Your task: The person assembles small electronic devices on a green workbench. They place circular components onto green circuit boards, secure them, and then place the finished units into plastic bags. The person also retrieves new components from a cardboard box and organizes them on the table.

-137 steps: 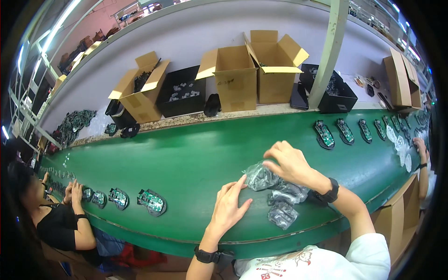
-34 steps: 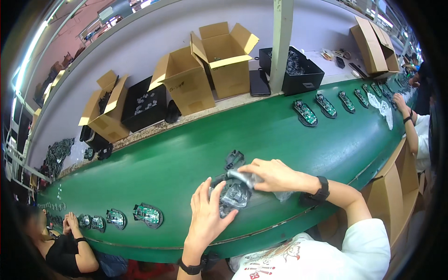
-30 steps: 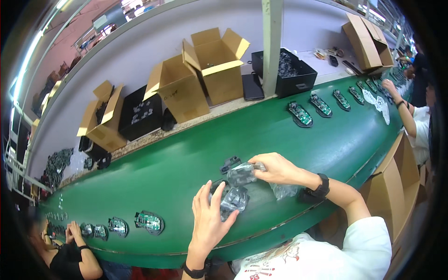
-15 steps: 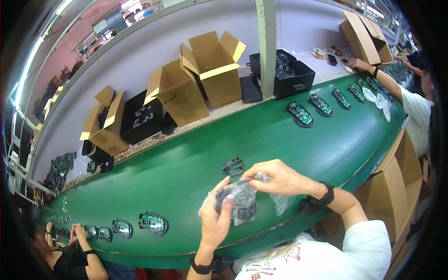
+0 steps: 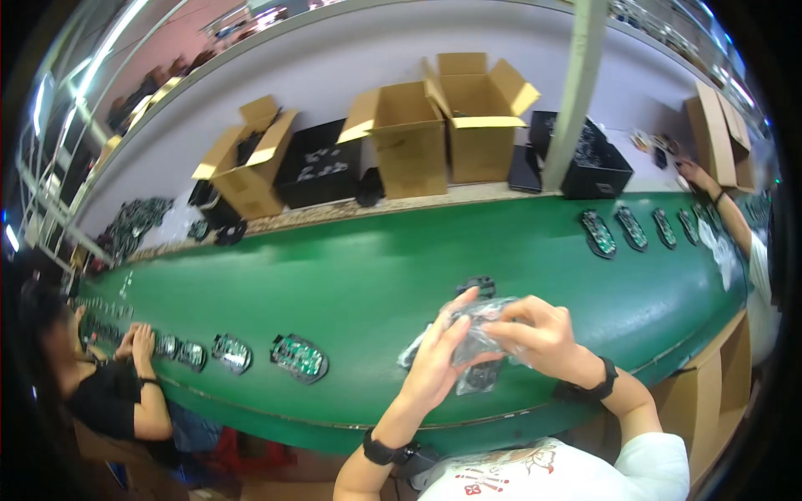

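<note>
Close above the green belt, both my hands hold a clear plastic bag [image 5: 493,312] with a dark part inside. My left hand [image 5: 436,361] supports it from the left, thumb and fingers around it. From the right, the bent fingers of my right hand [image 5: 545,332] pinch the crinkled plastic. Just under the hands, another bagged dark part [image 5: 478,380] lies on the belt. Beyond them is a black plastic part [image 5: 478,285], partly hidden by my left fingertips. What exactly the held bag contains is blurred.
Green circuit boards in dark housings line the belt [image 5: 401,250], left [image 5: 299,357] and right [image 5: 598,233]. Along the back stand cardboard boxes [image 5: 409,154] and black bins [image 5: 317,171]. Co-workers sit at left [image 5: 117,376] and right [image 5: 735,217]. An open carton [image 5: 706,384] stands near right.
The view has turned, so the scene sits further right and more level. My right hand has come closer to the left one, and the plastic hanging from it is now gathered between both hands.
</note>
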Demonstrator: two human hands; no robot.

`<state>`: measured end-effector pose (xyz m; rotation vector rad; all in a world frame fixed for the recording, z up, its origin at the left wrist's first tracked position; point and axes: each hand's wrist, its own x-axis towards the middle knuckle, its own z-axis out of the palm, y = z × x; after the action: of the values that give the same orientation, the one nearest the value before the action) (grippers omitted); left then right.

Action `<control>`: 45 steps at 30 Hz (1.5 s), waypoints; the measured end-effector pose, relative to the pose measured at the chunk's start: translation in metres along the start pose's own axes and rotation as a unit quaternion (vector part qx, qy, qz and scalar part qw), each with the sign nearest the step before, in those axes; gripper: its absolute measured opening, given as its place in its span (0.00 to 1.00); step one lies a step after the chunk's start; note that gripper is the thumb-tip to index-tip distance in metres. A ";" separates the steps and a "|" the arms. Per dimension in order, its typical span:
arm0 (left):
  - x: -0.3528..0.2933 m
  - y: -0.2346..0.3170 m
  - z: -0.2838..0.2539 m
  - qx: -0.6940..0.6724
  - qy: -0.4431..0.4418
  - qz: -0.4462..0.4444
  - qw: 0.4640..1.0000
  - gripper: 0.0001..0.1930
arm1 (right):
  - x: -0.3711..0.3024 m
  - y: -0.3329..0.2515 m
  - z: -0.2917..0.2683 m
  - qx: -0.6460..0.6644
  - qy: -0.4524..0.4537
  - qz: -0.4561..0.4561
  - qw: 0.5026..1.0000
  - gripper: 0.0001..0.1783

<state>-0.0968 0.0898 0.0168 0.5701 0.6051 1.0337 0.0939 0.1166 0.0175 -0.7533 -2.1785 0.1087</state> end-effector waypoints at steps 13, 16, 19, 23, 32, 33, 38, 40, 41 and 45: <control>0.009 -0.005 -0.014 0.116 -0.004 0.113 0.987 0.22 | 0.016 0.012 -0.029 0.121 -0.031 0.162 0.979 0.17; 0.011 -0.006 -0.012 0.174 -0.020 0.114 0.978 0.21 | 0.017 0.027 -0.016 0.286 -0.056 0.209 0.933 0.16; 0.011 -0.005 -0.011 0.190 -0.013 0.133 0.973 0.21 | 0.004 0.033 -0.017 0.388 -0.154 0.300 0.858 0.15; 0.011 0.003 -0.017 0.352 0.030 0.206 0.913 0.20 | 0.015 0.027 -0.028 0.195 -0.099 0.183 0.959 0.12; 0.021 0.008 -0.003 0.503 0.034 0.322 0.801 0.18 | 0.038 0.008 -0.042 -0.060 -0.153 0.133 0.977 0.18; 0.023 0.003 -0.002 0.504 0.032 0.323 0.801 0.19 | 0.035 0.011 -0.043 -0.057 -0.092 0.135 0.985 0.17; 0.015 -0.011 -0.008 0.515 0.066 0.325 0.790 0.38 | 0.029 0.028 -0.055 -0.045 -0.092 0.135 0.986 0.14; 0.026 -0.036 -0.009 0.585 0.068 0.314 0.745 0.47 | 0.001 0.063 -0.062 -0.016 0.043 0.225 0.973 0.17; 0.024 -0.048 -0.010 0.639 0.068 0.317 0.698 0.50 | -0.003 0.078 -0.070 -0.009 0.046 0.232 0.972 0.19; 0.017 -0.087 -0.023 0.743 0.091 0.326 0.577 0.51 | -0.009 0.103 -0.048 -0.089 -0.056 0.172 0.979 0.19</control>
<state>-0.0538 0.0742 -0.0620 2.3567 1.5097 1.0478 0.1822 0.1881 0.0112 -1.2509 -2.1637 0.1358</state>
